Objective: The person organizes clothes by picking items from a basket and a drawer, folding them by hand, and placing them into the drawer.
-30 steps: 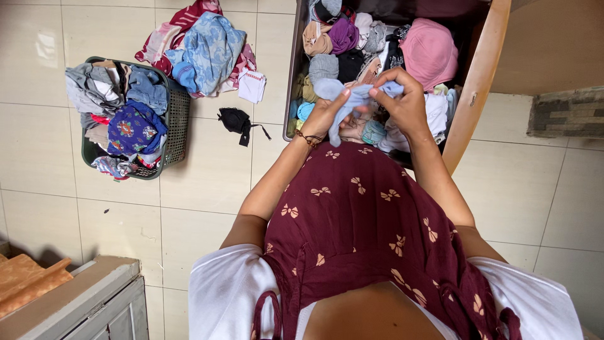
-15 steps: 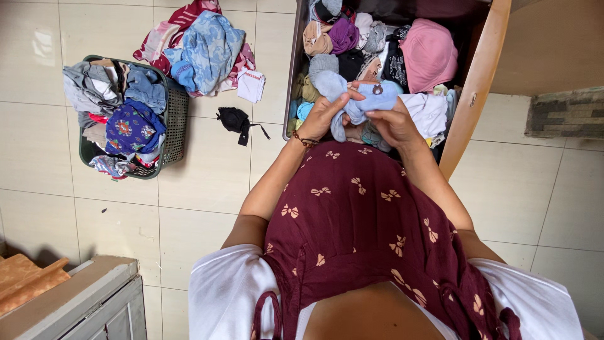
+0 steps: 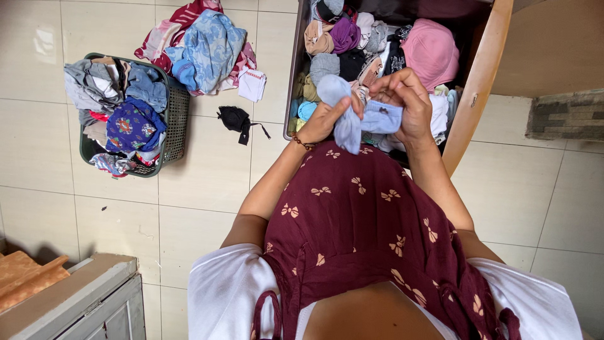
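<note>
Pale blue cloth (image 3: 352, 116) in both hands (image 3: 368, 107)

A home, most likely a bedroom or laundry corner. Pale tiled floor (image 3: 207, 182) underfoot. Open wooden drawer (image 3: 481, 82) crammed with small folded clothes in pink, purple, grey and tan. Green plastic laundry basket (image 3: 173, 126) heaped with garments, just beside a loose pile of clothes (image 3: 204, 44) on the tiles. Single black sock (image 3: 236, 118) lying apart. Corner of a low cabinet (image 3: 82, 302) at bottom left.
</note>
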